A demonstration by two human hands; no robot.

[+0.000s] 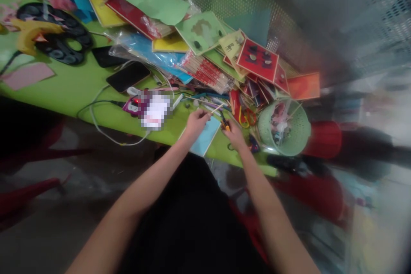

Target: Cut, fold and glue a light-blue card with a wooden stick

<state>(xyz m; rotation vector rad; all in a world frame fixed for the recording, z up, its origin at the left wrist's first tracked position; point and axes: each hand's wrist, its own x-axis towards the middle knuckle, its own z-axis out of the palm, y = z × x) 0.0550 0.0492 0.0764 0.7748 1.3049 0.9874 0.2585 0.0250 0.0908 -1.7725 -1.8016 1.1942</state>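
Observation:
My left hand [196, 123] is closed on a thin wooden stick [217, 108], whose pale end points up and right. In my right hand [235, 133] is a small cutting tool with black and orange handles [226, 126], perhaps pliers; its dark tip reaches toward the stick. A light blue card [205, 136] with a pale border lies on the green table beneath and between both hands. Blur hides whether the tool touches the stick.
A green perforated basket [302, 130] with scraps stands to the right, near scissors [248, 116]. Behind lie decorated cards [257, 61] and red-patterned chopstick packs [208, 72]. Leftward are a lit phone [156, 110], a power strip [131, 106], a dark phone [128, 76] and a yellow glue gun [38, 34].

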